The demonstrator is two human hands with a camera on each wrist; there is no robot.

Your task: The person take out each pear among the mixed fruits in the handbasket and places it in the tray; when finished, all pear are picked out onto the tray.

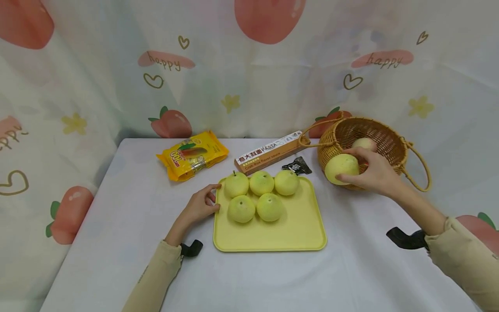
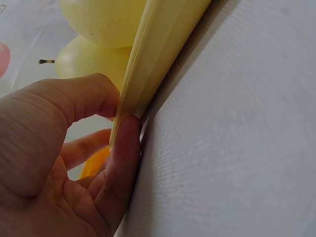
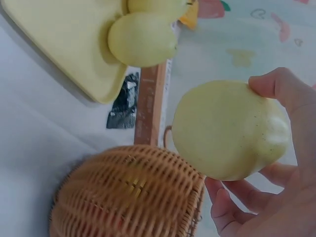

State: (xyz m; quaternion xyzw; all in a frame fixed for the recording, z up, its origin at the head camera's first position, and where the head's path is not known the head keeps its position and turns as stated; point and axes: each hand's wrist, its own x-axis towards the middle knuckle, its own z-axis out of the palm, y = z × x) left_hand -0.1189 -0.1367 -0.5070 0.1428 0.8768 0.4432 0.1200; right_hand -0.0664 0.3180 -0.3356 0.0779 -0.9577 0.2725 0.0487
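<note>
My right hand holds a round yellow-green pear, thumb on one side and fingers on the other, in front of the wicker basket's opening. In the right wrist view the same pear is off the table, beside the basket's rim. Several more pears sit in two rows on the yellow tray, toward its back left. At the tray's left edge, my left hand pinches the rim; the left wrist view shows the fingers against the tray's side.
Inside the basket lies a pinkish-yellow fruit. Behind the tray are a yellow snack bag, a long pasta box and a small black packet. A patterned curtain hangs along the table's back edge.
</note>
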